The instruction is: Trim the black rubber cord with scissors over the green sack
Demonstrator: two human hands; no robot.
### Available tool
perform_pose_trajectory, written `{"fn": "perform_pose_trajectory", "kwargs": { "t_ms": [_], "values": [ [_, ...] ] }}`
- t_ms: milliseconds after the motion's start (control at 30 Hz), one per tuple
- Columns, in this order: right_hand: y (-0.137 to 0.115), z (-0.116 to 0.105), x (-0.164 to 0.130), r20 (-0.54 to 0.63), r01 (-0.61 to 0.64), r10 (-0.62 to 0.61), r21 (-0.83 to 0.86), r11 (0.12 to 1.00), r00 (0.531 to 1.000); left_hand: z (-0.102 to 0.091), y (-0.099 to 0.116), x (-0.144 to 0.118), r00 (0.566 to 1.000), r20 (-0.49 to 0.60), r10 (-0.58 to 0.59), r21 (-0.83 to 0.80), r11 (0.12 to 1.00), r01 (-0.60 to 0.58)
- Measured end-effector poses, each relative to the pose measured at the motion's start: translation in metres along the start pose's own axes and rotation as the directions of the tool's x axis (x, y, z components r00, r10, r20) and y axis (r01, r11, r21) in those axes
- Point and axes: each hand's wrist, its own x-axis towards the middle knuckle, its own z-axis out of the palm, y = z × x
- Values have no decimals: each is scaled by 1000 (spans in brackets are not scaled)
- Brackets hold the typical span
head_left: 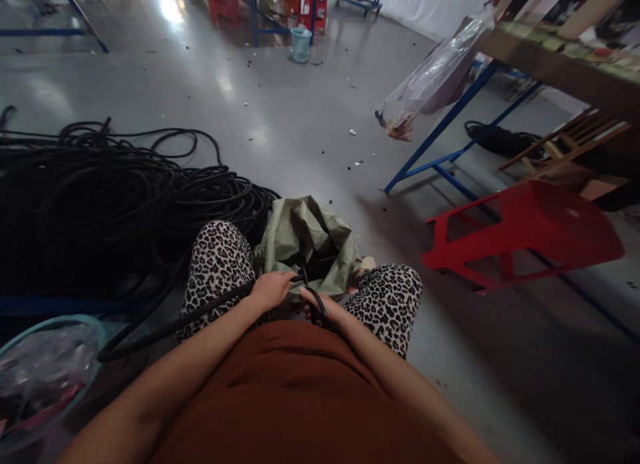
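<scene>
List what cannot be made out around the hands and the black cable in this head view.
- Right hand: fingers mostly hidden behind the cable loop and the orange shirt.
- Green sack: contents lost in shadow at its mouth.
- Left hand: closed on the cable; its palm is turned away.
- Cable pile: cut off by the left edge.
- Basin: contents blurred, cut by the edge.

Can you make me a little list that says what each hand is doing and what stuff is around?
left hand: closed around a thin black rubber cable
right hand: grip on a loop of the same cable
between the knees: crumpled green woven sack, open
to the left: big pile of coiled black cable
to the right: red plastic stool tipped on its side
floor: grey, shiny
</scene>
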Motion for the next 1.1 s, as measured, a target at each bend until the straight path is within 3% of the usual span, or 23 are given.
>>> {"fn": "perform_pose_trajectory", "kwargs": {
  "t_ms": [267,467,800,1100],
  "values": [
    [-19,10,-20,-42,-65,67,32,997,997,-1,-1,0,1000,-19,0,16,1000,0],
    [-22,11,-26,-76,-8,5,-42,999,997,-2,1,0,1000,-18,-22,-6,1000,22],
    [-20,10,-26,-26,54,-59,-150,987,998,-1,0,0,1000,-20,-17,-15,1000,17],
    [-23,12,-30,-87,25,-43,-198,980,995,0,3,1,999,-13,-31,-8,999,31]
  ]
}}
